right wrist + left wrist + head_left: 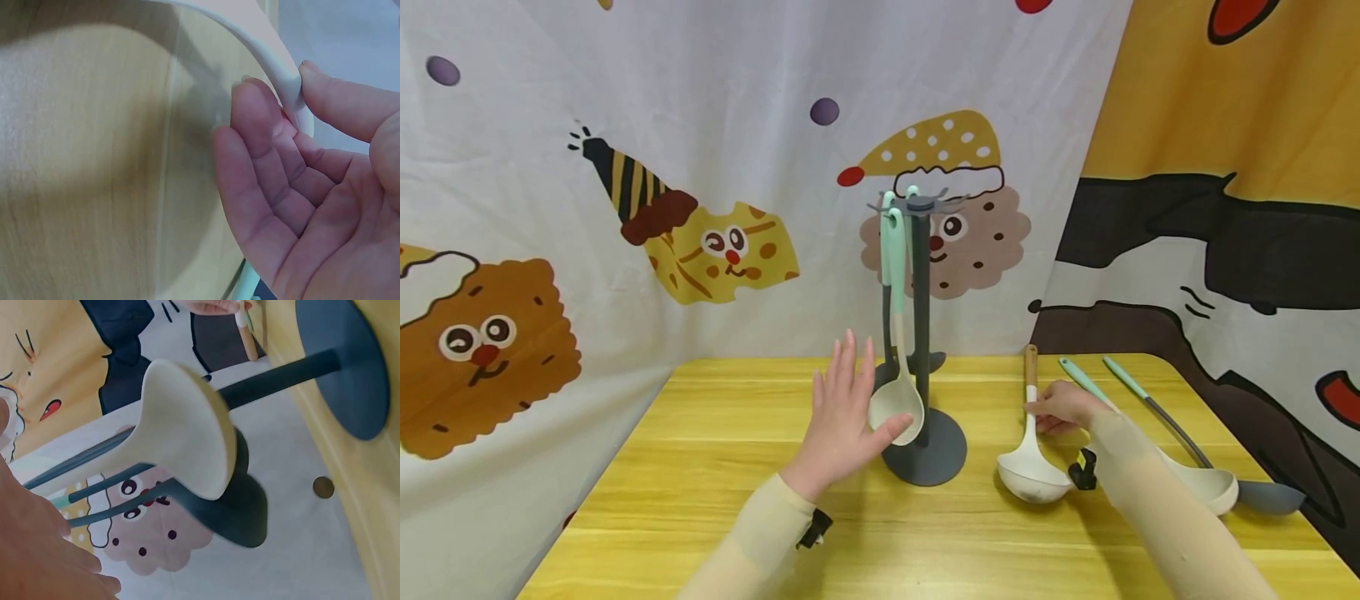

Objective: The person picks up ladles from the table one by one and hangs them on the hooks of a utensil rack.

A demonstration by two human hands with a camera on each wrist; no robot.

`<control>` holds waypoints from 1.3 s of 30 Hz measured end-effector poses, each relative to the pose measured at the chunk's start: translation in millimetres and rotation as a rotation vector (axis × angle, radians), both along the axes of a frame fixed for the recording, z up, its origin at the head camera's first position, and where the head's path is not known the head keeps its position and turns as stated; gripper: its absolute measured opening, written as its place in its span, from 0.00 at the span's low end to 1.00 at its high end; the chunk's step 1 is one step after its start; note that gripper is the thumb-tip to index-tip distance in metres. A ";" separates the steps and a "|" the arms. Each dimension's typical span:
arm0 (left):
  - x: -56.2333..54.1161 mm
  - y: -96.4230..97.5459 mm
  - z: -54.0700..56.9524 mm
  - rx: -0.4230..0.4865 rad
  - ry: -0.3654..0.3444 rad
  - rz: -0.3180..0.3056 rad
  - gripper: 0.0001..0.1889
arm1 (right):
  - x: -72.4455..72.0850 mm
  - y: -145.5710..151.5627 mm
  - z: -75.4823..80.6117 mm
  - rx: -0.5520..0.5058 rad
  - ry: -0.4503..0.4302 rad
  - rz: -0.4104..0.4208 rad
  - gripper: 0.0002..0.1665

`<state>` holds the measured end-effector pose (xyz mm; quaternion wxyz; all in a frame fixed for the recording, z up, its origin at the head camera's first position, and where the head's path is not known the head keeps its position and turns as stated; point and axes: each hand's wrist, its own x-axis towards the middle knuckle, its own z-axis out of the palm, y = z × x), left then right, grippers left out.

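Note:
On the table lies a white ladle (1032,475) with a wooden handle end, and my right hand (1063,407) pinches its shaft. The right wrist view shows the thumb (340,106) on one side of the ladle's white shaft (275,59) and curled fingers on the other. My left hand (842,417) has straight, spread fingers beside a cream ladle (891,407) with a mint handle, which hangs from a dark grey utensil stand (922,333). Whether the left hand touches it I cannot tell. Dark grey utensils (240,509) hang behind that ladle.
Right of my right hand lie a cream, deep-bowled utensil (1221,492) with a mint handle and a dark grey utensil (1270,497), partly hidden by my forearm. A printed cloth (752,100) hangs behind the wooden table (700,483).

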<state>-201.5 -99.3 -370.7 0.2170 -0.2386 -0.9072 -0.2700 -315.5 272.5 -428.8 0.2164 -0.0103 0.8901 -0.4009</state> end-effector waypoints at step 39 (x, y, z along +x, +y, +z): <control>-36.9 -6.0 64.1 0.349 -0.123 -0.018 0.53 | 44.5 -2.4 24.0 -0.230 0.251 0.035 0.15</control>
